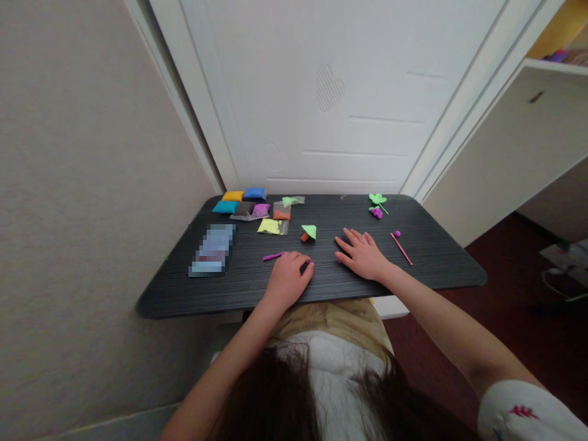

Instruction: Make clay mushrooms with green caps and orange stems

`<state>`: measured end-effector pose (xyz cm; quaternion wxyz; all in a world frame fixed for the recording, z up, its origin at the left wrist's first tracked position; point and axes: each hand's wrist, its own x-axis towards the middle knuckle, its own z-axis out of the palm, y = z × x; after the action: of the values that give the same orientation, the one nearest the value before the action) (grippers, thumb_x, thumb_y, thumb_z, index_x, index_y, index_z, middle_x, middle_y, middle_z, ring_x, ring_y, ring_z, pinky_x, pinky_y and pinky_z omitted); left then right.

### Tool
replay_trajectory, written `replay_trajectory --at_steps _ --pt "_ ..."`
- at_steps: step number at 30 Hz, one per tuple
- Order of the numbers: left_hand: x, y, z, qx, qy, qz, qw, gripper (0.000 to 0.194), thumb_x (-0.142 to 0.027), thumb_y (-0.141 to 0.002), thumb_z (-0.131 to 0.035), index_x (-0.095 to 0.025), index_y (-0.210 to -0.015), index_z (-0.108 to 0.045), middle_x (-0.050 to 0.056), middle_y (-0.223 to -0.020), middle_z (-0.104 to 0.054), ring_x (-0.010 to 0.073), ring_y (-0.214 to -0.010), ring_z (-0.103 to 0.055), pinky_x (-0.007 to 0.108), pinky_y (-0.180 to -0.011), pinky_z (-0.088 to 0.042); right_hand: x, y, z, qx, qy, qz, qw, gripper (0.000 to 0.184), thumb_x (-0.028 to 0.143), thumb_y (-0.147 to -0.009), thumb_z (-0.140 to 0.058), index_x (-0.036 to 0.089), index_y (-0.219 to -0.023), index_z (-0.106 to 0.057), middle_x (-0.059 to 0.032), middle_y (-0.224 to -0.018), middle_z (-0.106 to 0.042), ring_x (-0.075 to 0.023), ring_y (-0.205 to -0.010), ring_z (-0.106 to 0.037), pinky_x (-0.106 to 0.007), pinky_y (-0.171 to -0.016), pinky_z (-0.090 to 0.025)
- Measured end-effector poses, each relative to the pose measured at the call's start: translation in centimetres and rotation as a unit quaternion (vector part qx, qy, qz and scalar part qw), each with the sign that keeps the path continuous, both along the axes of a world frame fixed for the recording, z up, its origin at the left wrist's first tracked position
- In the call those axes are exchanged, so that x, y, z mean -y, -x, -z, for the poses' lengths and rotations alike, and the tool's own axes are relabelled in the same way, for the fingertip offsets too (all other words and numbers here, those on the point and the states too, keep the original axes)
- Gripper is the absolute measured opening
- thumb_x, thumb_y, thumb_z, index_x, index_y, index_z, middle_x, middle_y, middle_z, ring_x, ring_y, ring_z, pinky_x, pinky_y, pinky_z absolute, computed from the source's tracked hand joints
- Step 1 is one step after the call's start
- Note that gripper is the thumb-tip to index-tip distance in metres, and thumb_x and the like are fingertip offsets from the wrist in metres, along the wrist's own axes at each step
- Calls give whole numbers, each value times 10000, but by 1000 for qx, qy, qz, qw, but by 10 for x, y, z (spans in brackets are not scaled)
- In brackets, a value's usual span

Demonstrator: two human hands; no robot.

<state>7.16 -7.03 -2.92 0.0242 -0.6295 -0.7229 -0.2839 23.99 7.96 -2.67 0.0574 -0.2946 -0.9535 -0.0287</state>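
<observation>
My left hand [288, 277] rests near the front edge of the black table, fingers curled round a thin purple modelling tool [272, 256]. One end of the tool sticks out on the left, and a bit of purple shows between thumb and forefinger. My right hand [364, 255] lies palm down with fingers spread; a speck of purple shows beside its thumb, and what lies under the palm is hidden. Just beyond and between the hands is a small clay mushroom with a green cap [309, 231] and an orange-brown stem [304, 237].
Several bags of coloured clay, one yellow [269, 226], lie at the back left, with a pixelated phone-like rectangle [214, 250] before them. Rightward are a green clover shape [377, 199], a purple berry cluster [376, 212], a pink stick [402, 249] and a purple ball [397, 233]. A white door [340, 135] stands behind.
</observation>
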Motion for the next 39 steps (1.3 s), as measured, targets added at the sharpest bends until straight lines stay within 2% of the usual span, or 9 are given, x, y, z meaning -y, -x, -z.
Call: replay_trajectory --at_steps 3,8,12,17,22,28,31,34,39 --pt "0 0 1 2 -1 -4 1000 225 -311 -824 -414 -202 -861 -607 47 -890 -610 193 -889 -523 370 -882 -377 1 0 0 -2 -15 16 1000 599 576 -832 -159 257 -1302 -350 -87 -1420 -236 -273 -1289 -201 -500 -1010 -141" --pt "0 1 2 2 0 -5 1000 227 -315 -824 -414 -201 -865 -606 48 -896 -612 195 -891 -522 368 -875 -379 4 3 -2 2 -10 -45 999 583 577 -834 -143 292 -1308 -329 -60 -1425 -230 -253 -1290 -208 -487 -1018 -135" --pt "0 1 1 2 4 -3 1000 231 -317 -827 -408 -202 -863 -606 48 -896 -610 196 -886 -521 360 -846 -391 -2 4 -2 3 1 7 1000 584 566 -840 -123 285 -1301 -347 -82 -1422 -233 -269 -1287 -214 -504 -1001 -162" --pt "0 0 1 2 1 -4 1000 230 -317 -828 -407 -203 -862 -604 48 -897 -605 196 -891 -517 359 -841 -389 -2 3 -2 9 -4 -49 999 575 573 -837 -136 305 -1317 -305 -61 -1427 -226 -250 -1292 -205 -495 -1016 -133" --pt "0 0 1 1 0 0 1000 226 -311 -827 -411 -202 -865 -606 51 -891 -605 193 -882 -520 355 -832 -392 -5 4 -3 11 18 -9 1000 564 564 -842 -123 316 -1306 -325 -72 -1430 -214 -266 -1293 -203 -509 -1005 -155" --pt "1 1 1 -6 1 -4 1000 232 -315 -831 -403 -200 -869 -600 50 -895 -600 193 -891 -517 354 -826 -392 1 5 -2 -9 37 -57 998 543 565 -840 -170 330 -1306 -318 -63 -1426 -224 -267 -1291 -208 -526 -1005 -149" --pt "1 1 2 -7 1 0 1000 231 -315 -832 -403 -197 -874 -597 47 -897 -602 192 -888 -517 349 -824 -393 -6 4 -6 -68 70 -41 994 527 519 -862 -171 291 -1309 -330 -77 -1405 -273 -248 -1278 -249 -492 -1006 -206" --pt "1 0 3 -8 -5 1 1000 227 -312 -833 -405 -195 -877 -594 43 -902 -604 189 -887 -515 346 -828 -392 -18 -2 -12 -157 83 -37 983 505 451 -885 -168 233 -1270 -411 -79 -1349 -372 -202 -1250 -309 -405 -1010 -263" --pt "-4 1 1 -17 -15 5 1000 201 -273 -828 -417 -197 -882 -596 32 -909 -611 183 -881 -511 336 -813 -392 -26 -26 -15 -200 63 -1 978 378 403 -845 -367 189 -1048 -604 -81 -1151 -557 -194 -1070 -503 -340 -939 -364"
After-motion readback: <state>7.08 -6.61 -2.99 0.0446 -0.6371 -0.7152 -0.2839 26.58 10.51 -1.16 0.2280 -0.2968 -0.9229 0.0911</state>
